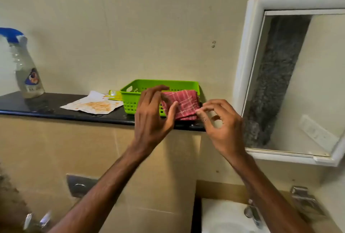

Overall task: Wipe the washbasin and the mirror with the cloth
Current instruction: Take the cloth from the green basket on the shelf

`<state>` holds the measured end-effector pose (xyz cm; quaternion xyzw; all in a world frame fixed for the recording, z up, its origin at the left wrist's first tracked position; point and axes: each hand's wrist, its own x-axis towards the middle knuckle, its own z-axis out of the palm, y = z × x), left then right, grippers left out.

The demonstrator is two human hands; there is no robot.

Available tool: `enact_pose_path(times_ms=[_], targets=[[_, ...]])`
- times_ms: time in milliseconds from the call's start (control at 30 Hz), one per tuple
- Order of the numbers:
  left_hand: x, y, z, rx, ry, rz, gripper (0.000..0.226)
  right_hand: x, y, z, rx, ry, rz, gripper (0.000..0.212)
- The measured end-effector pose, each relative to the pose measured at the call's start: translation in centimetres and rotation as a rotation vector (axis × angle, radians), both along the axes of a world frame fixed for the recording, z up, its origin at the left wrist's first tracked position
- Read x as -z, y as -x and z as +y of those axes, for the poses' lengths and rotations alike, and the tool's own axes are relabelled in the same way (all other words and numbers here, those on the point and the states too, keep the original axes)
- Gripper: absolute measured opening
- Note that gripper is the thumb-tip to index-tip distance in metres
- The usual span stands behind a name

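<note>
Folded red checked cloth (180,105) on black stone shelf (56,105), against green plastic basket (130,100), between both hands: left hand (153,113) grips its left edge, right hand (222,126) pinches its lower right corner.

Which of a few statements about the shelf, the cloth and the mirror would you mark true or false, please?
1. The left hand and right hand both hold the folded red checked cloth. True.
2. The clear spray bottle with a blue trigger stands on the black stone shelf. True.
3. The green plastic basket stands left of the bottle. False: right of it.
4. The white-framed mirror hangs left of the basket. False: it hangs right.
</note>
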<state>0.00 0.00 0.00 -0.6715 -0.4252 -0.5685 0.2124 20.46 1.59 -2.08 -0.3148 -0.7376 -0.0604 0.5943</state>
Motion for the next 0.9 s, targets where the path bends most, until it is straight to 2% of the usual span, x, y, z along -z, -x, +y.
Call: enact_pose_path(times_ms=[33,67,133,200,267,367,533,700,767,900], targets=[[-0.1,0.8,0.6,-0.02,0.013,0.002,0.01,-0.2,0.3,0.7,-0.003,0.018,0.012,0.016],[-0.3,1.6,1.1,-0.061,0.054,-0.015,0.018,-0.5,0.6,1.1,0.018,0.047,-0.005,0.025],[-0.4,3.4,2.6,-0.122,0.183,0.017,0.038,-0.8,0.8,2.5,0.067,0.128,-0.091,0.051],[-0.1,4.6,3.6,-0.149,0.305,0.134,0.054,-0.4,0.6,4.2,0.089,0.18,-0.204,0.074],[0.5,5.5,4.4,-0.193,0.336,0.251,0.061,-0.1,0.1,5.6,0.106,0.202,-0.315,0.091],[0.8,5.7,4.9,-0.189,0.333,0.294,0.066,0.0,-0.3,6.9,0.143,0.13,-0.462,0.107],[1.1,5.9,5.4,-0.221,0.334,0.352,0.075,-1.2,-1.3,7.4,0.207,-0.083,-0.714,0.088],[1.2,5.9,5.3,-0.204,0.334,0.363,0.074,-3.3,-0.7,6.3,0.202,-0.262,-0.759,0.046],[1.2,6.1,5.4,-0.177,0.322,0.349,0.072,-4.4,0.4,5.8,0.127,-0.197,-0.679,0.041],[1.4,6.2,5.7,-0.09,0.274,0.267,0.067,-8.3,3.5,5.5,-0.051,0.023,-0.254,0.029]])
